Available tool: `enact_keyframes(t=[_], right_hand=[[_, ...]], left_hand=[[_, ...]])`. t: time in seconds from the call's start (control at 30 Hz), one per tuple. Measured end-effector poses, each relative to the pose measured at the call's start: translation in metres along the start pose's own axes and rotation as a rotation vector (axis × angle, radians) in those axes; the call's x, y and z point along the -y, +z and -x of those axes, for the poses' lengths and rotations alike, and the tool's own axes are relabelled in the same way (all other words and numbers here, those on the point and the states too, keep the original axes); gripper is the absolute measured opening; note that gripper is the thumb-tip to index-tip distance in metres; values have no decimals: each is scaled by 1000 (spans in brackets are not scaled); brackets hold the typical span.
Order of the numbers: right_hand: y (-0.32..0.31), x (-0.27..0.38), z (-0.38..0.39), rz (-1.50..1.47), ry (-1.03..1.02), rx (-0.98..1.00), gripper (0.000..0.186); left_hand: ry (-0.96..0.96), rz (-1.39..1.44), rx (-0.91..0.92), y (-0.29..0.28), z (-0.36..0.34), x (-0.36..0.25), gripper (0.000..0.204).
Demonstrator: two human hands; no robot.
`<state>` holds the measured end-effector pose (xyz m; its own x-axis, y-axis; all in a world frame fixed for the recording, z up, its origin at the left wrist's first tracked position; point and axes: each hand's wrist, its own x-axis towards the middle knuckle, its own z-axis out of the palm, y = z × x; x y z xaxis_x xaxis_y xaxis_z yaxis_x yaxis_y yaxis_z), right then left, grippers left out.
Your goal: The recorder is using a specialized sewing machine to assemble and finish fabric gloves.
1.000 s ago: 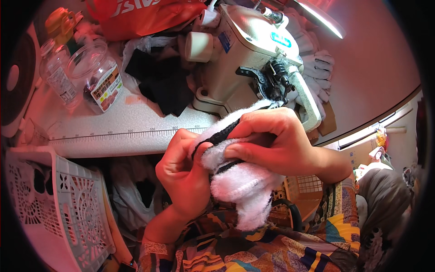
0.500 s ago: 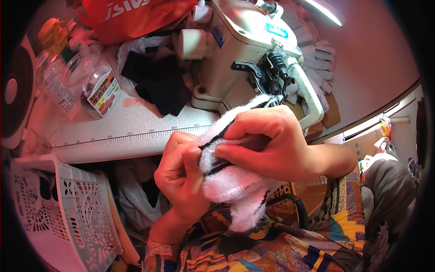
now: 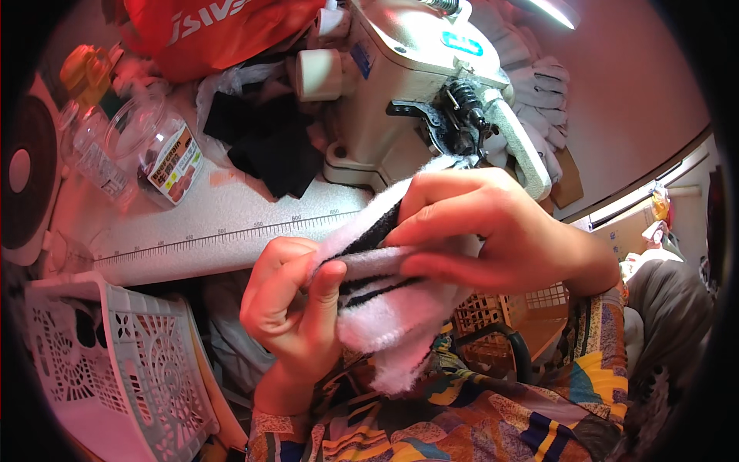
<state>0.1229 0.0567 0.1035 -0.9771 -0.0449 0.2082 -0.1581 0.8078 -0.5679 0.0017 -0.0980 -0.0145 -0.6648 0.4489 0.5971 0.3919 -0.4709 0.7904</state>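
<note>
In front of a cream industrial sewing machine [image 3: 389, 100], I hold a fuzzy white fabric piece with black bands [image 3: 381, 323]. My left hand [image 3: 289, 316] grips its left side, thumb pressed on a folded strip between the bands. My right hand [image 3: 500, 231] has its fingers curled on the upper right part of the piece, with the thumb at the strip. The far end of the piece reaches up to the machine's black mechanism; whether it is caught there I cannot tell. My right hand hides part of it.
A ruler-edged worktop [image 3: 231, 254] holds black cloths [image 3: 262, 146], a red bag [image 3: 208, 38], plastic jars [image 3: 154, 154] and grey-white gloves [image 3: 539, 92] behind the machine. A white plastic basket [image 3: 108, 323] is at lower left, a lamp [image 3: 554, 11] at top right.
My hands have moved somewhat apart, the left outward to the left and the right to the right. More of the banded strip shows between them. The view has shifted slightly.
</note>
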Motion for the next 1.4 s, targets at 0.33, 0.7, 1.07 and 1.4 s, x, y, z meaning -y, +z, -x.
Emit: enact_keyframes(t=[0.33,0.7,1.07,1.4], right_hand=[[8,-10,-8,168,71,-235,20],[20,-21,-17,216,-113,-257,13],[21,-28,-19,311,-87,-221,10],[-24,-1,-8,332,92,-176,13]], left_hand=[[128,-154,6,-2,-3,-4,9],[-307,411,144,-38,-57,-5,77],[-9,-353,541,10,-46,-16,58],[308,-511,474,21,-53,-14,27]])
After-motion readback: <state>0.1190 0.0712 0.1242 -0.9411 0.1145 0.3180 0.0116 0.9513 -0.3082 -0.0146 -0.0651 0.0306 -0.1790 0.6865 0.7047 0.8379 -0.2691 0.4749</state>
